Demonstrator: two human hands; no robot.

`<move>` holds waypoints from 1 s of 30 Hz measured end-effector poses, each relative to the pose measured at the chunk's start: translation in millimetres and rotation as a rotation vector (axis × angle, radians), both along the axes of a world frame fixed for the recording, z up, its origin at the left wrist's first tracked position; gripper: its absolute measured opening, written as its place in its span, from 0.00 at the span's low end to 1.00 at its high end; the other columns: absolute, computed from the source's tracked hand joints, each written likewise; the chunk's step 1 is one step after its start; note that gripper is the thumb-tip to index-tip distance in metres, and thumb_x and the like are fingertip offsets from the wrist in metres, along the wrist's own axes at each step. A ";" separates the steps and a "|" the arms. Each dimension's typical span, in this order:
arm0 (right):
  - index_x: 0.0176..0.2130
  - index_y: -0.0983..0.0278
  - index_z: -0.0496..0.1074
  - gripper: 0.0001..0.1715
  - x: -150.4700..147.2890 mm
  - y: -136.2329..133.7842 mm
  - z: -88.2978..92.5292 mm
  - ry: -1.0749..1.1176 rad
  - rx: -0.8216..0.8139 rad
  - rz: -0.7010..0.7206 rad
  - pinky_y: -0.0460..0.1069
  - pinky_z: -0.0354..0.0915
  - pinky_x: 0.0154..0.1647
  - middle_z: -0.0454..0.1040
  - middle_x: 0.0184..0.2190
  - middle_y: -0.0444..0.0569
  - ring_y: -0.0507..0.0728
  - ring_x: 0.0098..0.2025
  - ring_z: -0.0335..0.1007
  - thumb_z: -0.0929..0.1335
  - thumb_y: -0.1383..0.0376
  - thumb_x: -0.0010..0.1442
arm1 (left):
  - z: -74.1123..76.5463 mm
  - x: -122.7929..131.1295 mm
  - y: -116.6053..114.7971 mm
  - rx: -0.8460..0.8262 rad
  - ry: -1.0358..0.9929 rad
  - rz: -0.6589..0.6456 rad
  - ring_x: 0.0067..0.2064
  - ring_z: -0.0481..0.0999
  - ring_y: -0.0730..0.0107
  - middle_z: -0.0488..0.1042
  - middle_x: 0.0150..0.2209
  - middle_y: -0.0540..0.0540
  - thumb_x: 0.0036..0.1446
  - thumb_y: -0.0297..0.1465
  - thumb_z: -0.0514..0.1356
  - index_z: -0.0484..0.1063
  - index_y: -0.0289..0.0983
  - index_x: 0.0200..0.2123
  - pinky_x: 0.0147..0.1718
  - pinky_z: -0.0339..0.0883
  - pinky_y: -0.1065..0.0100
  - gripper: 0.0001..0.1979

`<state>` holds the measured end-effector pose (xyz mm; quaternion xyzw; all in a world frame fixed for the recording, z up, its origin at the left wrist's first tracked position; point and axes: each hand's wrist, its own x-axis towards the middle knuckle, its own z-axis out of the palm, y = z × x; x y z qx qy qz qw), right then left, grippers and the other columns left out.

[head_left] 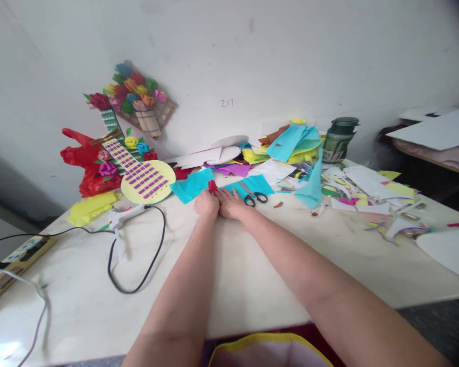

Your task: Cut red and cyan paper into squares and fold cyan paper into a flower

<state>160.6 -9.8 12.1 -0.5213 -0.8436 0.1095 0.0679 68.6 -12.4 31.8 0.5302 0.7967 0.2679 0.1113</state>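
Note:
Both of my hands are together near the middle of the table. My left hand [207, 205] is closed, and a small red crumpled piece [212, 186] sticks up from its fingers. What lies between the two hands is hidden. Against it rests my right hand [230, 205], with its fingers stretched out over a blue paper sheet [260, 184]. Black-handled scissors [259, 197] lie on that sheet, just right of the right hand. Another blue sheet [191, 186] spreads out behind and left of my left hand.
A yellow paper guitar [149, 182] leans at the left, near a white glue gun [126, 216] with a looped black cord. A power strip [19, 260] lies at the left edge. Paper scraps [367, 186] and a green jar [339, 140] stand at the right.

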 end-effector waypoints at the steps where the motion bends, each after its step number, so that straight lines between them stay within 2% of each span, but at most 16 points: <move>1: 0.64 0.65 0.40 0.35 1.4 0.1 0.5 -0.003 0.004 0.001 0.61 0.27 0.62 0.37 0.65 0.47 0.59 0.66 0.27 0.50 0.57 0.61 | 0.4 -0.1 0.0 -0.001 0.023 -0.002 0.45 0.72 0.52 0.73 0.43 0.35 0.56 0.36 0.49 0.69 0.37 0.39 0.41 0.62 0.57 0.13; 6: 0.64 0.67 0.41 0.39 9.8 5.1 0.5 -0.027 0.015 0.004 0.61 0.28 0.62 0.38 0.65 0.48 0.59 0.66 0.28 0.50 0.52 0.60 | 0.3 -2.4 3.2 0.009 0.079 -0.022 0.44 0.72 0.53 0.73 0.42 0.36 0.57 0.36 0.48 0.68 0.37 0.41 0.39 0.63 0.59 0.14; 12: 0.64 0.67 0.40 0.39 12.8 8.3 0.2 -0.050 0.007 0.003 0.62 0.28 0.62 0.36 0.65 0.48 0.59 0.66 0.27 0.50 0.51 0.60 | -2.7 -4.6 10.1 -0.002 0.043 -0.061 0.45 0.72 0.53 0.73 0.43 0.35 0.57 0.35 0.47 0.67 0.37 0.43 0.39 0.63 0.59 0.15; 19: 0.64 0.67 0.40 0.39 12.6 6.3 2.1 -0.028 0.004 0.008 0.62 0.29 0.62 0.37 0.65 0.48 0.60 0.66 0.27 0.51 0.52 0.60 | -2.6 0.4 11.8 -0.021 0.062 -0.011 0.45 0.72 0.50 0.73 0.43 0.33 0.52 0.45 0.53 0.70 0.34 0.41 0.41 0.63 0.58 0.21; 25: 0.64 0.65 0.41 0.38 12.7 7.6 3.5 -0.047 -0.010 -0.001 0.62 0.28 0.62 0.37 0.66 0.48 0.60 0.66 0.27 0.53 0.53 0.59 | -1.8 0.2 12.9 -0.053 0.053 -0.001 0.45 0.72 0.51 0.72 0.44 0.33 0.52 0.42 0.53 0.72 0.34 0.39 0.40 0.64 0.59 0.19; 30: 0.64 0.65 0.41 0.40 15.5 7.1 5.8 -0.050 -0.014 0.031 0.61 0.29 0.62 0.37 0.65 0.48 0.59 0.66 0.28 0.52 0.49 0.59 | -3.0 -2.5 14.7 -0.055 0.060 -0.022 0.45 0.72 0.52 0.73 0.44 0.34 0.53 0.41 0.53 0.72 0.35 0.40 0.40 0.64 0.59 0.18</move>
